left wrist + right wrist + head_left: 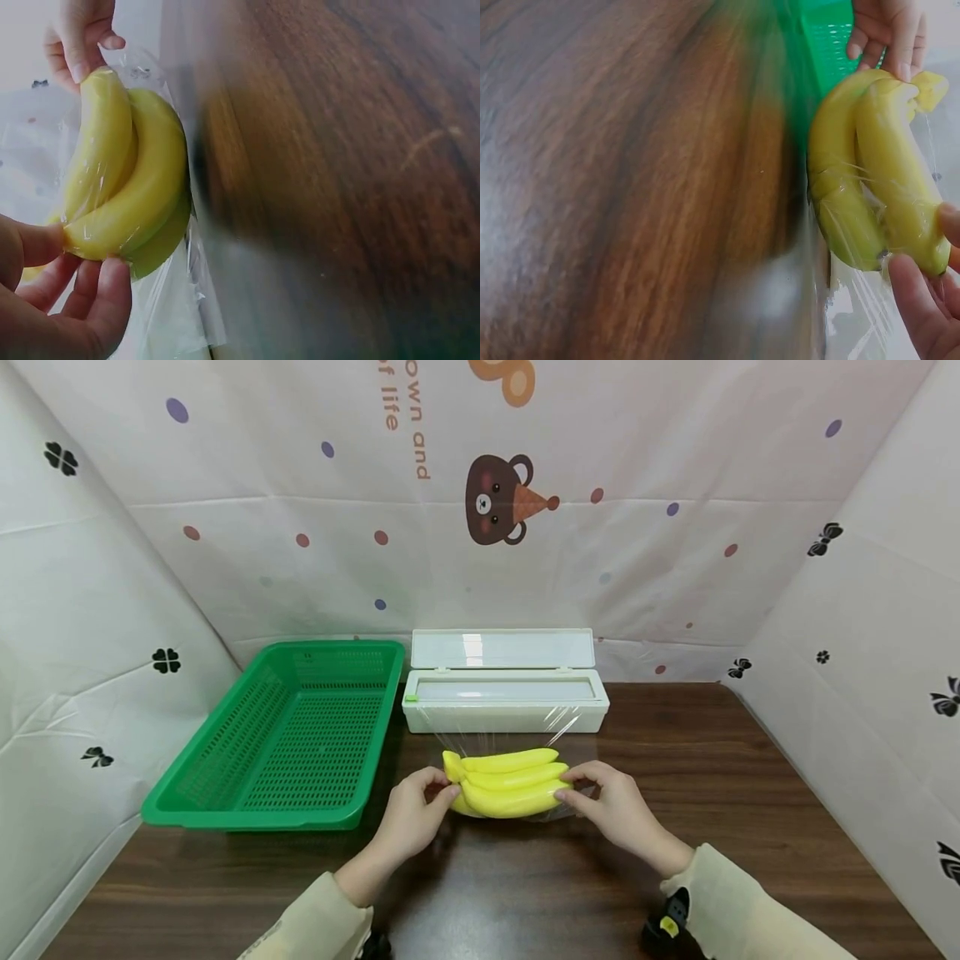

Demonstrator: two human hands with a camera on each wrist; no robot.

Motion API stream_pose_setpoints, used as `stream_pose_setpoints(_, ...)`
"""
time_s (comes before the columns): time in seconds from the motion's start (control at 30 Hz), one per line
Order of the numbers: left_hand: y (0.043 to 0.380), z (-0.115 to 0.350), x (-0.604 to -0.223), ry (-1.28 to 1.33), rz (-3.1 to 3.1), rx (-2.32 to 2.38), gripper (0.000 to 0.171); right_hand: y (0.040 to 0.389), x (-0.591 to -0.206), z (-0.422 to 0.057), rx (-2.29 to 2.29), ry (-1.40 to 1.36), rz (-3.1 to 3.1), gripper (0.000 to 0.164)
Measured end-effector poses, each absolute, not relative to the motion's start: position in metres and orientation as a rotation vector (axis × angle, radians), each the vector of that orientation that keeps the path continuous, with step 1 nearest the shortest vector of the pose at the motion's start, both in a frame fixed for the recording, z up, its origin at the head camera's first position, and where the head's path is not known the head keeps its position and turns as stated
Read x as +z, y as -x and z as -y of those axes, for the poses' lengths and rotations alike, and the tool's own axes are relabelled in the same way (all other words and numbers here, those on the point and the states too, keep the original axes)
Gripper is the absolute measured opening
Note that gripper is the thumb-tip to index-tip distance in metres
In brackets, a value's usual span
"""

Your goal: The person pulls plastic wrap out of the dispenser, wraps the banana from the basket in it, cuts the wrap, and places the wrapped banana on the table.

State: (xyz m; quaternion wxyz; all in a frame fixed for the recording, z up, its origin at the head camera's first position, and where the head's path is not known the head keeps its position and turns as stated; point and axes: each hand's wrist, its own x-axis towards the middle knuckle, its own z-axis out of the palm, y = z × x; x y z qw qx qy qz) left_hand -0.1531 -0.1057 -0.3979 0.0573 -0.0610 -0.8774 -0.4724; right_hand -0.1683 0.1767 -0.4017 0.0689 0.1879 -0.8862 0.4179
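Note:
A bunch of yellow bananas [513, 781] sits at the middle of the table, with clear plastic wrap [206, 292] against its surface. My left hand [415, 814] pinches the bunch near its stem end, thumb on the near side. At the opposite end, the tips, my right hand [611, 802] grips the bananas between thumb and fingers. Behind the bunch stands a white cling film dispenser [506, 720], its lid raised. From its front, a sheet of film stretches to the bananas. In the right wrist view, wrinkled film covers the fruit's lower part.
To the left lies a green plastic basket [273, 818] with perforated sides and bottom. Brown wood-grain tabletop [712, 760] extends to the right and in front. A printed white cloth [300, 577] hangs behind and at both sides.

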Motion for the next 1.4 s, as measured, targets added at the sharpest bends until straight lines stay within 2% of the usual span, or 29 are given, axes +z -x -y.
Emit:
stream_pose_setpoints(0.53, 0.161, 0.095, -0.395, 0.131, 2.595, -1.578, 0.009, 0.181, -0.398, -0.181, 1.686, -0.449, 2.68, 0.025)
stream_pose_setpoints(0.93, 0.163, 0.091, -0.396, 0.043, 2.584, -1.666, 0.012, 0.188, -0.395, -0.18, 1.774, -0.358, 2.69, 0.024)
stream_pose_setpoints(1.4, 0.167, 0.087, -0.394, -0.057, 2.583, -1.725, 0.015, 0.19, -0.388, -0.178, 1.91, -0.222, 2.695, 0.03)
